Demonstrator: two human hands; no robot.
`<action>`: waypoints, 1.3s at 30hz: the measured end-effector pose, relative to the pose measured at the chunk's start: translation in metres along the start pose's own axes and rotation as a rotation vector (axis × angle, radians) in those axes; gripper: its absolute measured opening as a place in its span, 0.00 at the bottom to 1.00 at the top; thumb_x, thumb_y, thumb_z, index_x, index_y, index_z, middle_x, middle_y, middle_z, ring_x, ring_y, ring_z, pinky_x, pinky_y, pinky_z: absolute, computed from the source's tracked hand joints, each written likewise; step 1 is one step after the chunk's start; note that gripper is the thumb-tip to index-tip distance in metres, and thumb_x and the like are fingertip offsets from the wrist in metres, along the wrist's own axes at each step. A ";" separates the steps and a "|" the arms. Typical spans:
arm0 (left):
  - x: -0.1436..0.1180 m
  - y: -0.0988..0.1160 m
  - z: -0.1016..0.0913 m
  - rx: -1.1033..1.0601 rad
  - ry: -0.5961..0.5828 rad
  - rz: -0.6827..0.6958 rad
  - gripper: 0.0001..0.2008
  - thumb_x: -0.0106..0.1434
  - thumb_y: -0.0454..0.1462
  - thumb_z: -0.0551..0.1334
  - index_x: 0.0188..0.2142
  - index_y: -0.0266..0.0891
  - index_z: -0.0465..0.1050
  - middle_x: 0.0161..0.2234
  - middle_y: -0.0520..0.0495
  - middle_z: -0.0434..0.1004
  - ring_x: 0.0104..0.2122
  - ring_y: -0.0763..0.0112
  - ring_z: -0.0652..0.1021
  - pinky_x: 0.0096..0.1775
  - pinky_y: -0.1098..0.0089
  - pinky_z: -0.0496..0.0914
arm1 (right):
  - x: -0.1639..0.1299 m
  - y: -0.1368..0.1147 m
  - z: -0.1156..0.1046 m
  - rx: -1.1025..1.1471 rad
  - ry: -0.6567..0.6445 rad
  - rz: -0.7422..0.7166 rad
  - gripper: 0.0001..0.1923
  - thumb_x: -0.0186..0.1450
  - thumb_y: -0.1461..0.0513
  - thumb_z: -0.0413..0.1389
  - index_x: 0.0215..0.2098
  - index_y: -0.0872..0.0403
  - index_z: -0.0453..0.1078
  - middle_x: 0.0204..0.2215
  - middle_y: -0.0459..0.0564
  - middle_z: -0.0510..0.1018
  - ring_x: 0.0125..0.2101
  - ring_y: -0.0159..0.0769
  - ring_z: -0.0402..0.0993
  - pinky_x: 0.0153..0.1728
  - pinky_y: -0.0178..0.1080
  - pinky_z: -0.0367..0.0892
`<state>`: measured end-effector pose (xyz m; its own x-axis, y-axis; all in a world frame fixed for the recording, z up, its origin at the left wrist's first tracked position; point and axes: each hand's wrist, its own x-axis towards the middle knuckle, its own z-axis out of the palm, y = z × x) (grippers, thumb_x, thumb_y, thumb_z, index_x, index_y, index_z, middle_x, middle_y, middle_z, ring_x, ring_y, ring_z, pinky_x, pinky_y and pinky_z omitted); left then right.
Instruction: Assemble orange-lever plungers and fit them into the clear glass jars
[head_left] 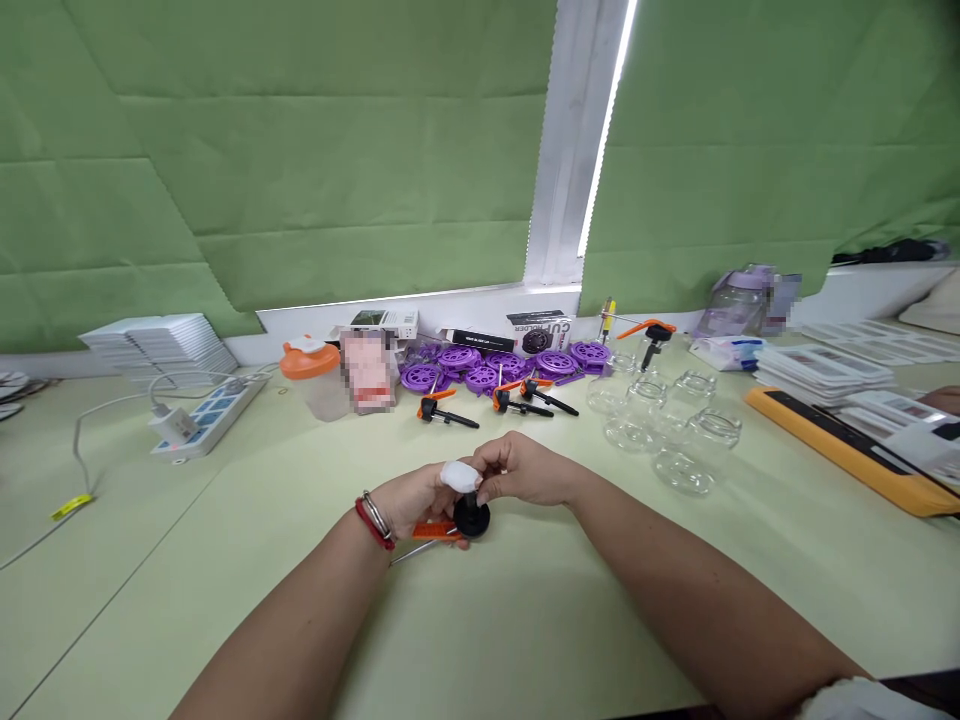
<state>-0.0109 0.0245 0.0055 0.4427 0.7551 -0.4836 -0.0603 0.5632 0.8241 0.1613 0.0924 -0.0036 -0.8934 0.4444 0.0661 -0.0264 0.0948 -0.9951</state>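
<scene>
My left hand (411, 502) grips a pump dispenser head (471, 518) with a black round collar and an orange lever, a thin tube sticking out to the lower left. My right hand (523, 468) pinches a small white piece (459, 475) right on top of that pump head. Both hands meet over the middle of the pale green table (525, 620). Further back lie more orange-and-black pump heads (517, 398), a cluster of purple round lids (480, 368) and several clear glass jars (667, 420).
A white power strip (206, 412) with cables lies at the left, with stacked white trays (161, 345) behind it. An orange-lidded cup (311, 375) and small boxes stand by the window sill. Card stacks and a yellow-edged board (847, 440) fill the right side.
</scene>
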 end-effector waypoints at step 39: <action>-0.001 0.003 -0.001 -0.009 -0.061 0.034 0.16 0.47 0.42 0.62 0.35 0.37 0.69 0.29 0.45 0.73 0.29 0.63 0.73 0.31 0.62 0.69 | -0.001 0.008 0.000 -0.075 0.030 0.001 0.19 0.42 0.59 0.69 0.27 0.57 0.67 0.25 0.42 0.69 0.24 0.26 0.61 0.26 0.31 0.59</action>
<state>-0.0123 0.0257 0.0085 0.4938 0.7520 -0.4366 -0.0845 0.5412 0.8367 0.1619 0.0928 -0.0114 -0.8794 0.4712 0.0679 0.0094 0.1599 -0.9871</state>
